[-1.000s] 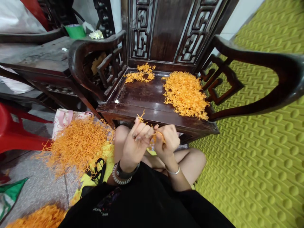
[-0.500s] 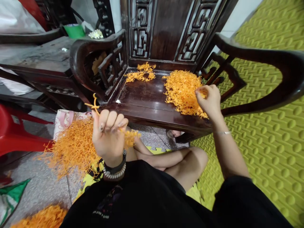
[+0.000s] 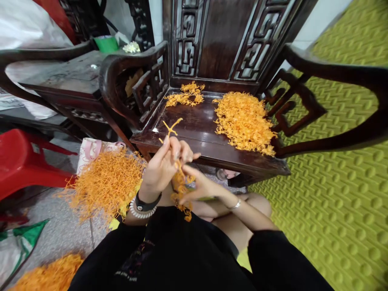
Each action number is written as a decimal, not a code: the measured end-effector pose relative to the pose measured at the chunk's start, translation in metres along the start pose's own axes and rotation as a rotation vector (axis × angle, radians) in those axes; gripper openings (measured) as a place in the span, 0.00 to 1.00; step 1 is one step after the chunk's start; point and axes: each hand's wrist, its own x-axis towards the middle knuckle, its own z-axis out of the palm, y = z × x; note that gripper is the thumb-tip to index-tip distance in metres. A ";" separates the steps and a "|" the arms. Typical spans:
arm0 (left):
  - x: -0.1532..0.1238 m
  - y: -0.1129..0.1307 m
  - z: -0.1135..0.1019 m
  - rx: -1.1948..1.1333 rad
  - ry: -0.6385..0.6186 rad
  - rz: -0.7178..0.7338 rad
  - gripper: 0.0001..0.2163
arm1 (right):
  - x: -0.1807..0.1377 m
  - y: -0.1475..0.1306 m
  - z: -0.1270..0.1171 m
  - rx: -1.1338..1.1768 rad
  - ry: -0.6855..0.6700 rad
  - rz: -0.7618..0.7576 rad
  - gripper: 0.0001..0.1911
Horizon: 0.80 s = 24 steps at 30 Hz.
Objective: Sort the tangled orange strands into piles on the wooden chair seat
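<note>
My left hand (image 3: 160, 167) is closed in front of the chair. Its thumb and index finger pinch a thin orange forked piece (image 3: 171, 128) that sticks up. Below the same hand hangs a strand of small curly orange pieces (image 3: 182, 192). My right hand (image 3: 202, 185) meets this strand from the right, its fingers curved around the upper part; blur hides the exact contact. On the seat lies a large pile of curly orange pieces (image 3: 242, 121). A smaller cluster of them (image 3: 188, 95) lies at the seat's back left.
A dark carved wooden chair (image 3: 188, 133) stands ahead. At left are a heap of thin orange forked pieces (image 3: 104, 182), a pink-and-white bag (image 3: 86, 151) and a red stool (image 3: 15, 161). Another orange heap (image 3: 48, 277) lies lower left. Yellow studded matting (image 3: 327, 210) covers the right side.
My right hand has left the pile on the seat and come left to the strand beneath my left hand. My left hand has moved right, still pinching the forked piece.
</note>
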 end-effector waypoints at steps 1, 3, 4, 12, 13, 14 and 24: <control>-0.003 0.002 -0.004 -0.020 0.011 -0.016 0.23 | 0.001 0.002 0.015 0.040 -0.047 0.047 0.29; -0.012 0.009 -0.016 -0.070 0.078 0.019 0.25 | 0.000 0.005 0.030 0.089 -0.075 0.152 0.17; -0.018 0.013 -0.023 -0.091 0.136 0.068 0.25 | -0.002 0.005 0.032 0.104 -0.070 0.194 0.16; -0.056 0.039 -0.040 -0.017 0.356 0.469 0.24 | -0.033 -0.048 0.021 -0.032 -0.045 0.293 0.10; -0.060 0.040 -0.037 0.017 0.363 0.529 0.24 | -0.038 -0.053 0.022 -0.019 -0.057 0.297 0.11; -0.064 0.041 -0.034 0.059 0.374 0.576 0.25 | -0.042 -0.058 0.024 0.007 -0.082 0.310 0.11; -0.079 0.049 -0.032 0.364 0.363 0.631 0.24 | -0.073 -0.074 0.021 -0.027 -0.038 0.341 0.02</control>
